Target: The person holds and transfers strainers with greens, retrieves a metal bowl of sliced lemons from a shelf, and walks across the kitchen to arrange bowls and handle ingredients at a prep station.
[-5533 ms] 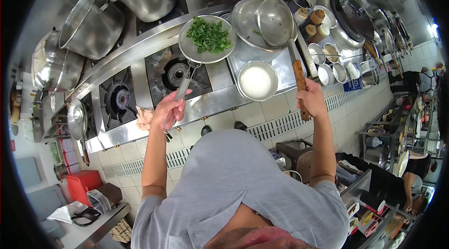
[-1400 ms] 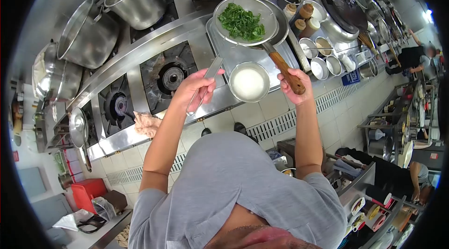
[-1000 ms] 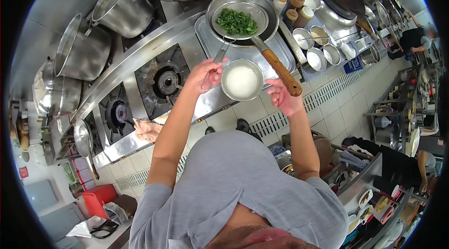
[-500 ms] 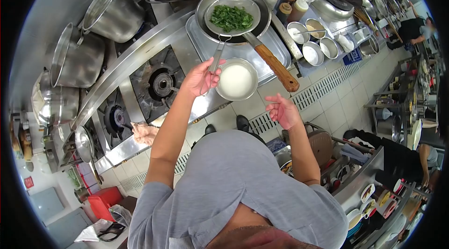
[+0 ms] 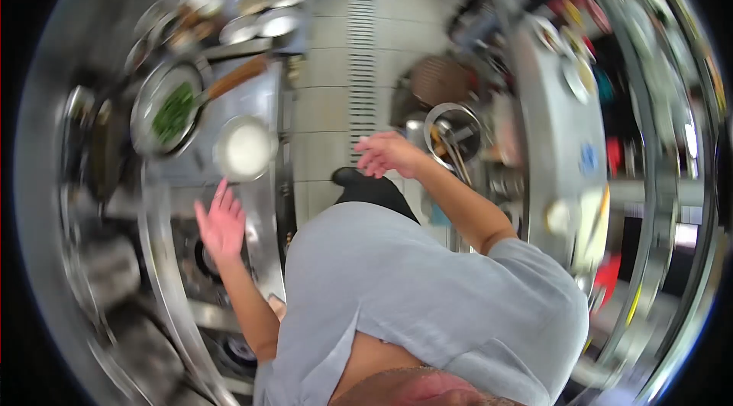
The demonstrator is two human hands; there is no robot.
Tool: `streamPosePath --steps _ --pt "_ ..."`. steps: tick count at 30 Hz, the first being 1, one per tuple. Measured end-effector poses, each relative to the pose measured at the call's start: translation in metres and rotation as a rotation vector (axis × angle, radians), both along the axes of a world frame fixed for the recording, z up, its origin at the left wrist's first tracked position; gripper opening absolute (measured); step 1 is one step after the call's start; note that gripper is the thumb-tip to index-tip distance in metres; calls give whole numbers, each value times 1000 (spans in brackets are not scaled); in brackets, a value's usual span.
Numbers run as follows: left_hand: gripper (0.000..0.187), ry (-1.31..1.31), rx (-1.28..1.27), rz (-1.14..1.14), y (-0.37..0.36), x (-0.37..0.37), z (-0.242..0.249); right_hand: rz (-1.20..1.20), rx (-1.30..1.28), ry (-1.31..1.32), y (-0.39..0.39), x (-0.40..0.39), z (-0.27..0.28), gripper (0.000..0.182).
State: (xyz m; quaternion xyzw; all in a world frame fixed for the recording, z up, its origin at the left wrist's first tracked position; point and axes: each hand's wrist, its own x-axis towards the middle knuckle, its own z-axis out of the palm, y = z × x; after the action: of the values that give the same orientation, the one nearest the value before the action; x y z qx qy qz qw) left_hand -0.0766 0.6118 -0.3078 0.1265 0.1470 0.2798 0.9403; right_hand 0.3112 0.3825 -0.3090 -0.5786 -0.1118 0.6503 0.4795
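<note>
My left hand [image 5: 221,224] has its fingers spread, with nothing in it, just below a round bowl of white liquid [image 5: 247,148] on the counter. My right hand [image 5: 388,154] reaches out over the floor, fingers apart and empty, left of a round metal container [image 5: 452,135] with utensils inside. A pan with a wooden handle [image 5: 238,78] stands on a metal tray [image 5: 256,98] at the left. Chopped green leaves [image 5: 174,113] lie in the strainer on that pan. The view is blurred by motion.
A burner range is beside my left forearm. Small bowls [image 5: 277,22] and bottles stand at the upper left. A tiled floor [image 5: 321,107] with a drain grate [image 5: 361,62] runs between the counters. On the right is a long metal counter [image 5: 542,139] with plates and a cutting board.
The view has turned to the right, so the stove side now lies at the left. My left hand has let go of the strainer's handle and opened. The right-hand counter has come into fuller view.
</note>
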Motion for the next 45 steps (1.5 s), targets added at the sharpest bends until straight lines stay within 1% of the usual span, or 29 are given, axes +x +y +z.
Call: streamPosePath --steps 2,5,8,9,10,12,14,18,19,21,23,24,25,26,29,32,34,35,38,41,45 --pt "81 -24 -57 -84 -18 -14 -11 -142 -10 -21 -56 -19 -3 54" --pt "80 11 -28 -315 -48 -2 -4 -349 -39 -6 -137 -63 -11 54" --pt "79 53 51 -385 -52 13 5 -530 -92 -7 -214 -104 -12 54" --pt "77 73 80 -368 -45 15 2 -573 -110 -12 -236 -116 -15 54" --pt "74 56 104 -362 -38 18 0 -617 -125 -12 -255 -128 -14 53" --pt "70 -34 113 -447 -32 28 -4 -741 -174 -77 -293 -146 -16 48" --pt "69 15 117 -489 -43 42 -1 -836 -206 -150 -325 -153 -25 46" --pt "68 47 152 -595 -80 69 6 -1099 -157 -207 -402 -152 -34 44" --pt "68 32 149 -619 -91 74 9 -1168 -142 -187 -424 -147 -34 47" --pt "68 23 161 -598 -104 80 11 -1299 -113 -144 -475 -135 -32 54" --pt "69 31 215 -572 -105 76 5 -1537 -41 -39 -534 -118 -41 67" --pt "69 58 211 -537 -107 72 5 -1631 -2 -13 -567 -109 -47 78" --pt "69 85 207 -501 -109 67 5 -1744 19 5 -596 -102 -45 82" --pt "69 112 205 -462 -113 63 6 -1821 33 20 -627 -94 -43 85" --pt "68 98 261 -488 -121 52 4 -2050 55 92 -708 -76 -46 91" --pt "67 156 244 -453 -145 52 11 -2242 49 169 -757 -66 -47 96" --pt "65 208 252 -457 -151 55 3 -2334 56 227 -773 -59 -47 98" --pt "65 231 257 -454 -151 54 2 -2365 52 263 -780 -56 -49 79" --pt "63 250 282 -459 -169 59 6 -2386 15 241 -801 -48 -73 53" --pt "60 237 289 -485 -169 65 5 -2359 67 270 -797 -49 -65 38" --pt "59 235 298 -515 -156 76 -1 -2238 132 327 -775 -59 -68 37"
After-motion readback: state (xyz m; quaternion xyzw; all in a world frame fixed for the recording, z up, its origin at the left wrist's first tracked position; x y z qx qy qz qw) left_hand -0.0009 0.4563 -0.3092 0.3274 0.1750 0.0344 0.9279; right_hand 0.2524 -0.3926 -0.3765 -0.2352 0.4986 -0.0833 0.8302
